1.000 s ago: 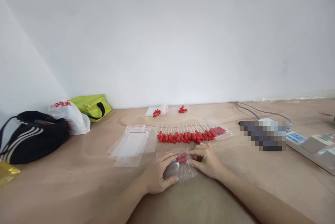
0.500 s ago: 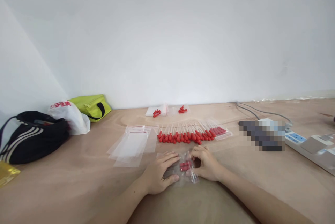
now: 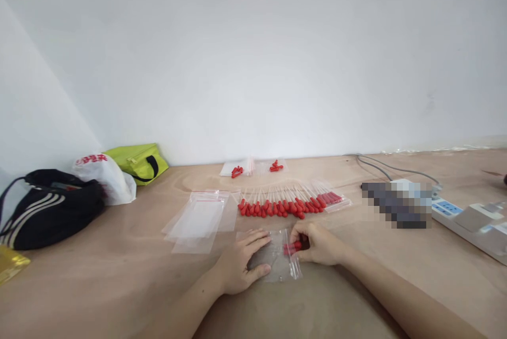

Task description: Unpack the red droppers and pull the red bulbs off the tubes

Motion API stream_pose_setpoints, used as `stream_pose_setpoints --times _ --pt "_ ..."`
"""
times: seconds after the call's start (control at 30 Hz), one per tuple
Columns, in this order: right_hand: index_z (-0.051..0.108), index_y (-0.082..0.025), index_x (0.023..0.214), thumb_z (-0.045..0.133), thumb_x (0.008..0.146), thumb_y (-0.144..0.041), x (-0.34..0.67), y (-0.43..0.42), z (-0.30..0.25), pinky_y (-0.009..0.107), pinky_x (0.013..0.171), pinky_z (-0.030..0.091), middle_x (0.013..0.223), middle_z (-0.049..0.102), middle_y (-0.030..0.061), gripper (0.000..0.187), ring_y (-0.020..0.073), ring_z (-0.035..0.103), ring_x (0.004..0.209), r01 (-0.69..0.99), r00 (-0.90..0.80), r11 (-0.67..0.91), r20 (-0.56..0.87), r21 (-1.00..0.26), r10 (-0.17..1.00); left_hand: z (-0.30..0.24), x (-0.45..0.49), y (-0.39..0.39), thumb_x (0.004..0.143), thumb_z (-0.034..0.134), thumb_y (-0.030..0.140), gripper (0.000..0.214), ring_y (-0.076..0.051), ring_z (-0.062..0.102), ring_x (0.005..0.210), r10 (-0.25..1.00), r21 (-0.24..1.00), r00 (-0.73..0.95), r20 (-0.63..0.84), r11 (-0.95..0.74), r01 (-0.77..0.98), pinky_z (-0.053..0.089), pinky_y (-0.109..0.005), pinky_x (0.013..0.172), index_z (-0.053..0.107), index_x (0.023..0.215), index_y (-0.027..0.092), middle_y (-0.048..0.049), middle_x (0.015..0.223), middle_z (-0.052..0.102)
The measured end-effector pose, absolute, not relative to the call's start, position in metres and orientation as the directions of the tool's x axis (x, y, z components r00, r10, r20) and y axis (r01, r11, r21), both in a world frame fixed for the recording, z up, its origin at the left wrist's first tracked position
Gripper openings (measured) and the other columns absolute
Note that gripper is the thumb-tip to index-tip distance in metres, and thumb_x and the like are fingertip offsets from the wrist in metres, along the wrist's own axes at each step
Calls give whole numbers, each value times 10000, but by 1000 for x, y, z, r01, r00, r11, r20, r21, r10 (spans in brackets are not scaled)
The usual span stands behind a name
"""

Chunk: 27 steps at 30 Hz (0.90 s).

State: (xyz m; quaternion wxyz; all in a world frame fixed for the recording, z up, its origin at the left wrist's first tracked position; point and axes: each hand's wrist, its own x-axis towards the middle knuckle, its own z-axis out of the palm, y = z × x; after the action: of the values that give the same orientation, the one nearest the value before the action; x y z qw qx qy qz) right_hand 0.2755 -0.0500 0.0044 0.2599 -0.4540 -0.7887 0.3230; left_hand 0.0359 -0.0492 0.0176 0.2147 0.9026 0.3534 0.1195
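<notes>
A clear zip-lock bag [image 3: 277, 260] lies on the table before me. My left hand [image 3: 245, 262] rests on its left part, fingers stretched out and spread. At the bag's right end, by the zip strip, my right hand [image 3: 315, 244] has its thumb and fingers curled around a few small red pieces [image 3: 291, 247]. Part of these pieces is covered by the fingers, and I cannot tell how much lies inside the bag. Just beyond, a row of red-ended pieces with thin pale stems [image 3: 277, 207] is spread side by side.
Flat clear bags [image 3: 198, 223] lie stacked to the left of the row. Two small bags with red pieces [image 3: 236, 171] lie by the wall. Bags, including a black one [image 3: 55, 207] and a green one [image 3: 138, 162], stand far left. A power strip [image 3: 447, 211] and cable lie right.
My right hand has shifted slightly right, and the red pieces have moved right with it, toward the bag's zip end. My left hand has stayed in place.
</notes>
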Motion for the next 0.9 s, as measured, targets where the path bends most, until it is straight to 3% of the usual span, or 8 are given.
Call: stream_pose_setpoints --times 0.17,0.37,0.5,0.63,0.7,0.77,0.83,0.9 --pt "503 -171 687 656 550 -142 281 -47 5 178 465 310 590 517 -61 207 60 426 509 498 -435 253 14 -829 901 16 35 -49 786 513 392 496 -229 341 1228 693 448 719 47 -658 606 264 -442 1026 420 1245 227 -59 1324 403" --pt "549 -158 741 706 585 -371 308 -34 21 223 521 402 624 592 -24 307 77 502 519 130 -437 47 -14 -990 900 10 33 -45 828 436 389 391 -223 376 1194 753 450 647 117 -621 641 303 -412 999 483 1178 221 -55 1275 459" --pt "594 -165 780 703 590 -415 326 -24 35 230 552 420 642 606 -13 332 85 522 556 61 -226 96 80 -994 971 10 31 -37 813 441 292 262 -202 508 1020 874 489 440 206 -482 727 385 -366 893 556 1028 197 -61 1076 582" --pt "606 -192 834 676 606 -460 317 -10 34 249 589 448 726 648 15 358 116 574 627 -49 47 223 221 -974 974 14 30 -33 669 574 275 234 -187 557 775 960 541 273 62 -262 799 431 -297 698 577 879 172 -33 811 605" --pt "612 -199 862 672 625 -427 300 -3 29 275 649 470 785 662 34 334 143 597 704 12 171 335 332 -942 927 18 29 -34 643 573 289 143 -162 533 674 961 545 275 -10 -226 807 409 -260 620 569 720 169 -6 696 566" --pt "623 -194 872 630 684 -384 279 3 23 298 680 481 810 663 49 267 156 604 718 195 203 453 487 -870 849 23 25 -34 636 552 305 139 -143 501 623 948 569 319 -17 -253 782 381 -237 580 523 609 173 16 630 526" --pt "632 -198 891 557 759 -307 257 9 18 306 741 476 891 651 64 187 165 597 808 432 82 575 665 -695 742 29 15 -32 649 522 356 188 -129 474 579 939 641 345 12 -272 718 363 -225 549 494 593 178 33 584 493" --pt "640 -203 906 485 802 -228 238 16 13 310 795 456 926 639 71 188 168 578 872 562 -59 620 721 -548 690 33 -1 -25 659 490 432 255 -119 459 536 957 731 282 71 -242 638 358 -218 522 478 605 182 47 548 467"
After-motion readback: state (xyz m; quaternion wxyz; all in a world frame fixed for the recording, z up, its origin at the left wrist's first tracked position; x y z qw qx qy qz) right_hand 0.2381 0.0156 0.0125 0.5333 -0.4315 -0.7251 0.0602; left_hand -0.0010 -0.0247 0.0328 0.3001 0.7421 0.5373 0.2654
